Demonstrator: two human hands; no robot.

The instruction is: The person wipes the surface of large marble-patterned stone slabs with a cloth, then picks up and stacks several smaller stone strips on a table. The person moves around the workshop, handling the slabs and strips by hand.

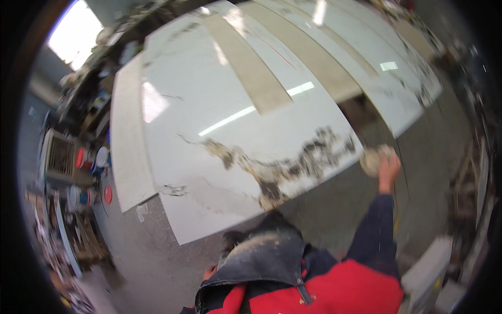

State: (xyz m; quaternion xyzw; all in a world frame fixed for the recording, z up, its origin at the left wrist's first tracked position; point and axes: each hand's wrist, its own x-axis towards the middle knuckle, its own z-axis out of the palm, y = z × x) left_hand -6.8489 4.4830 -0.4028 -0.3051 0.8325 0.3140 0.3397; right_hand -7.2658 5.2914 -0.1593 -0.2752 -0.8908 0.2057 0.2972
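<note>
My right hand (389, 167) is stretched out to the right, gripping a rounded beige wad (370, 161), perhaps a cloth or pad; blur hides its exact kind. It is beside the right front corner of a large, glossy white slab (188, 165) with dark and golden marble-like veins. Whether the wad touches the slab's edge is unclear. Low by my waist, only a bit of my left hand (210, 272) shows past the dark, dusty apron (266, 255). What its fingers do is hidden.
Beige strips (247, 66) lie on the slab, and a pale panel (131, 137) runs along its left side. A second veined slab (408, 94) stands beyond a gap at right. Buckets (102, 157) and a slatted unit (60, 155) are on the left. A pale block (427, 267) is at lower right.
</note>
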